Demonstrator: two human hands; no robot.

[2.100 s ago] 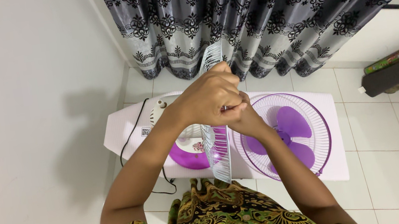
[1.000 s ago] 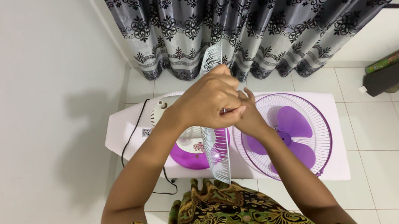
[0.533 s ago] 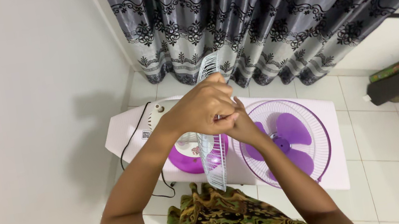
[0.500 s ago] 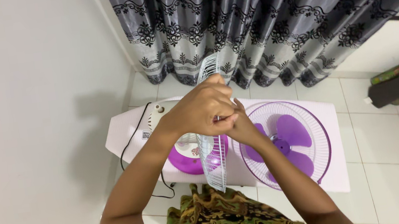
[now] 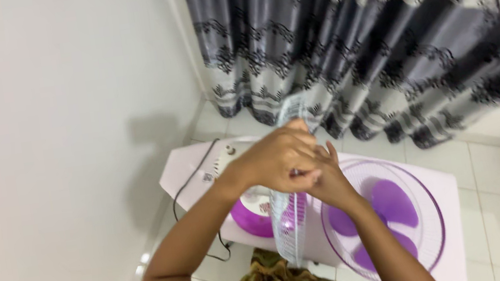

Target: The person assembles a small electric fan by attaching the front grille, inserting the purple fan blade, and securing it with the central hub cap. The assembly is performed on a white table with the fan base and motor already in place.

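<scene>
White wire fan guard [image 5: 291, 232] stands edge-on, gripped by left hand [image 5: 275, 160] and right hand [image 5: 327, 178]

We see our left hand [image 5: 275, 160] and right hand [image 5: 327, 178] clasped together on a white wire fan guard [image 5: 291, 226] held edge-on. Below lies a purple-rimmed guard [image 5: 435, 225] with purple blades [image 5: 395, 201] on a white board [image 5: 182, 169], beside a purple fan base [image 5: 249, 215]. A patterned grey curtain [image 5: 367, 46] hangs behind.

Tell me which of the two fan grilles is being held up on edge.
The white wire grille, held edge-on between the left hand and right hand. The purple-rimmed grille lies flat on the white board, purple blades inside.
</scene>
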